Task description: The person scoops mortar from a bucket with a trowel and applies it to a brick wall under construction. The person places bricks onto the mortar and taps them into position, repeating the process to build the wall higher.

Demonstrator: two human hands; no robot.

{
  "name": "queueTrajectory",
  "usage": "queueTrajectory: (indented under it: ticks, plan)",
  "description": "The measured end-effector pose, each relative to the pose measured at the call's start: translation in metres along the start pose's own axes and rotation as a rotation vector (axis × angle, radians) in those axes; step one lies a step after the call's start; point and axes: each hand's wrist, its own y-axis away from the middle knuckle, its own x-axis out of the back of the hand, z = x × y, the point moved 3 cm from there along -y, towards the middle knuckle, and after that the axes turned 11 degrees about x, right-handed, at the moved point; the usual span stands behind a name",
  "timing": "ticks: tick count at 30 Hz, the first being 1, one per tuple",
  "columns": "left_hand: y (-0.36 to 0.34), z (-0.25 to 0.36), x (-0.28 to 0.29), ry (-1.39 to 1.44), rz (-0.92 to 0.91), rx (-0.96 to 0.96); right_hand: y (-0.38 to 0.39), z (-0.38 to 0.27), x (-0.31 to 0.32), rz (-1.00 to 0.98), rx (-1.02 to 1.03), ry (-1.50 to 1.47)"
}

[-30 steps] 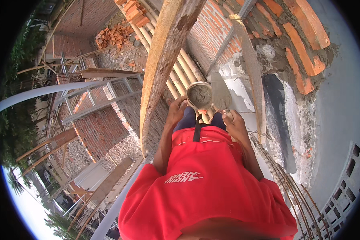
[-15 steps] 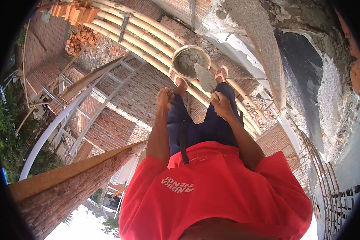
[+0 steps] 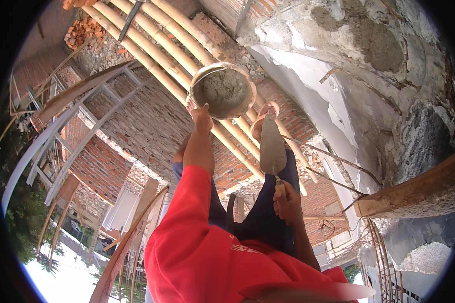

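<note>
Bucket (image 3: pixel 251 96) is now held at its rim by left hand (image 3: pixel 202 120) | trowel (image 3: pixel 272 146) is still gripped by right hand (image 3: pixel 288 204) | mix (image 3: pixel 227 87) seems steadied

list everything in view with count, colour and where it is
bucket: 1, pale rim, over the bamboo poles
mortar: one mass, grey, inside the bucket
trowel: 1, grey blade, in the right hand
bamboo poles: several, pale yellow, under the bucket
bricks: one pile, orange, upper left
ladder: 1, grey, left
brick walls: several, reddish, left and below
wooden beam: 1, brown, right
metal rods: several, rusty, lower right
shirt: 1, red, lower centre
trousers: 1 pair, dark blue, centre
left hand: 1, bare, at the bucket's near rim
right hand: 1, bare, around the trowel's handle
</note>
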Motion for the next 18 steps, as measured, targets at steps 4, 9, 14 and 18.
queueTrajectory:
  ticks: [4,9,14,18]
  plan:
    - [-0.061,-0.008,0.005,-0.272,0.185,0.067,-0.010,0.002,0.003,-0.033,0.205,0.240]
    - [-0.067,-0.035,0.020,0.091,-0.021,0.327,-0.050,-0.008,-0.022,-0.006,0.355,0.674]
    - [-0.028,-0.009,0.015,0.114,-0.053,0.132,-0.157,0.005,-0.083,-0.056,0.361,0.976]
    - [0.016,0.012,-0.001,0.089,-0.028,-0.080,-0.278,0.032,-0.126,-0.039,0.287,1.230]
